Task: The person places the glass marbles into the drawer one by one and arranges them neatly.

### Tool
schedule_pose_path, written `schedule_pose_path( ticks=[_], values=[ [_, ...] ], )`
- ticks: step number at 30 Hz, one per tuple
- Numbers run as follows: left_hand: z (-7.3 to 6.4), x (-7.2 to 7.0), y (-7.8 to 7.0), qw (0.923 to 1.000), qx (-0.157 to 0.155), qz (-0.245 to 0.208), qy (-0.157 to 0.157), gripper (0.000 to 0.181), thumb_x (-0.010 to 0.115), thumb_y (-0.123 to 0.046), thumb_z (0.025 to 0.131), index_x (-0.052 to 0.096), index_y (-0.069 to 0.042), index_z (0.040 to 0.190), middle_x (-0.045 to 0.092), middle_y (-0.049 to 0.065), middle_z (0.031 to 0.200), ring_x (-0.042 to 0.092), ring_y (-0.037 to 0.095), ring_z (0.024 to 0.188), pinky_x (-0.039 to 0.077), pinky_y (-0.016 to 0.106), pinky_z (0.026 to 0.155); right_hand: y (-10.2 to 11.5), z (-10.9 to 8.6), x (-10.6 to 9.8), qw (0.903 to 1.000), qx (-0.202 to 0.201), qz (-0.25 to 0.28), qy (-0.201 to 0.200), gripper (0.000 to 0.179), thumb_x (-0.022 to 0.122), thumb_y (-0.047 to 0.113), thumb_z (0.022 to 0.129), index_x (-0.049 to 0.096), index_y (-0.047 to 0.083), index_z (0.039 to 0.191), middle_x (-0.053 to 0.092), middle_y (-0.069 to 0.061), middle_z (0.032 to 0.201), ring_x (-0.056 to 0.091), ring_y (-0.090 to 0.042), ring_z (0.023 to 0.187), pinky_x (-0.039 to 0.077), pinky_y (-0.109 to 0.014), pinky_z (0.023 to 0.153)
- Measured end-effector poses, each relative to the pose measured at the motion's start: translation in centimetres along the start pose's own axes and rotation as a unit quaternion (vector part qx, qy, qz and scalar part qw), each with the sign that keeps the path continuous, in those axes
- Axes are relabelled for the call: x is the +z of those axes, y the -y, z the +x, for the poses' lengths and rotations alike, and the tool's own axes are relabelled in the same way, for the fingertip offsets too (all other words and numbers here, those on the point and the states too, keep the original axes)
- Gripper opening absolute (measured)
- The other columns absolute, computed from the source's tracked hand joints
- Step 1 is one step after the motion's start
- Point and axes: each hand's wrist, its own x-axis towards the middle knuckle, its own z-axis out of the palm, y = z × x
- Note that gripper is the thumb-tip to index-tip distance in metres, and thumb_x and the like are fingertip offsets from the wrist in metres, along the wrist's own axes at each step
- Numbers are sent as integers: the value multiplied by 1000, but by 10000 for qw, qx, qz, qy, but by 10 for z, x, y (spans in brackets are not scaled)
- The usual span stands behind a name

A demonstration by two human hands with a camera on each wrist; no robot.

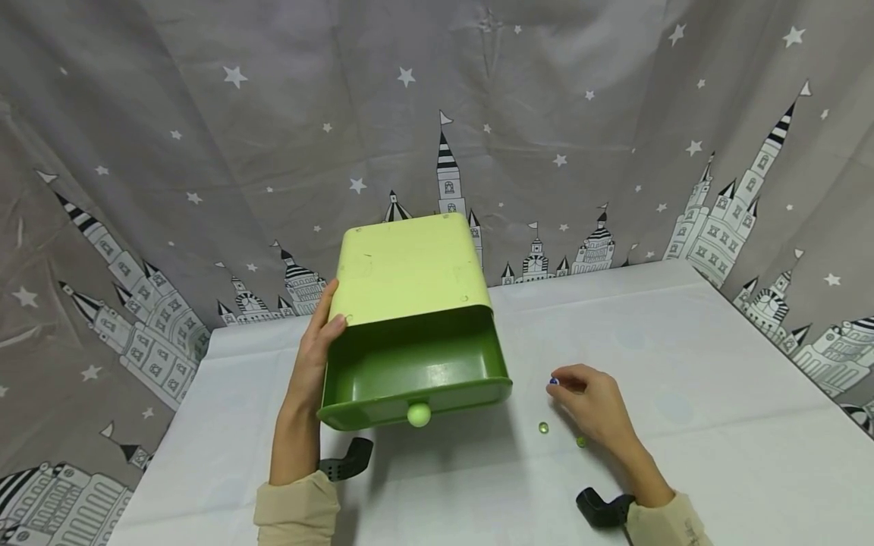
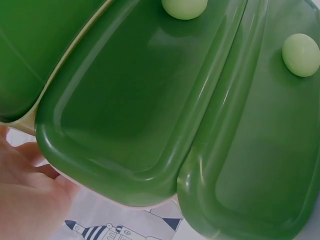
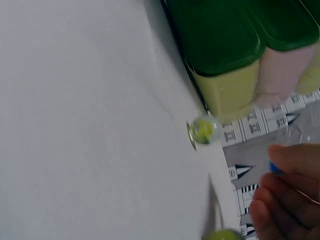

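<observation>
A small drawer cabinet with a pale yellow-green top stands at the middle of the table. Its green top drawer is pulled out, and no objects show inside. My left hand rests against the cabinet's left side, the thumb near the top front corner. In the left wrist view, the fingers are partly hidden behind the cabinet. Right of the drawer, my right hand pinches a blue marble between thumb and fingers, above the table. Two green glass marbles lie below that hand, one nearer the cabinet, another by the wrist.
Lower green drawer fronts with round pale knobs show in the left wrist view. A white cloth covers the table. Behind it hangs a grey curtain printed with castles and stars. Black wrist mounts sit at both wrists.
</observation>
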Motion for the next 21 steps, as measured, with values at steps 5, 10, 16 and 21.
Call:
schedule_pose_path(
  ticks=[5,10,16,21],
  values=[
    [0,0,0,10000,21,-4,-4,60,39,-20,102,20,-24,159,15,-5,162,17,13,143,23,29,109,14,-2,4,9992,-135,313,-207,16,78,0,81,74,-2,97,70,-6,90,66,-20,81,54,-31,74],
    [1,-1,1,10000,24,-12,20,60,39,-20,102,20,-24,159,16,-6,162,17,13,143,24,28,109,28,-3,7,9980,-316,427,-347,16,78,0,80,74,-2,96,70,-4,89,66,-20,80,54,-37,75],
    [1,-1,1,10000,2,66,20,60,39,-21,102,20,-24,159,15,-6,162,16,12,144,22,29,110,37,-3,7,9959,-556,536,-468,15,78,0,80,74,0,95,69,-1,88,65,-16,80,55,-40,75],
    [1,0,0,10000,16,41,-4,61,40,-20,101,21,-23,159,16,-5,162,15,12,144,20,32,111,48,0,2,9937,-757,571,-605,16,79,-1,79,74,2,94,69,0,89,64,-13,79,54,-32,74]
  ],
)
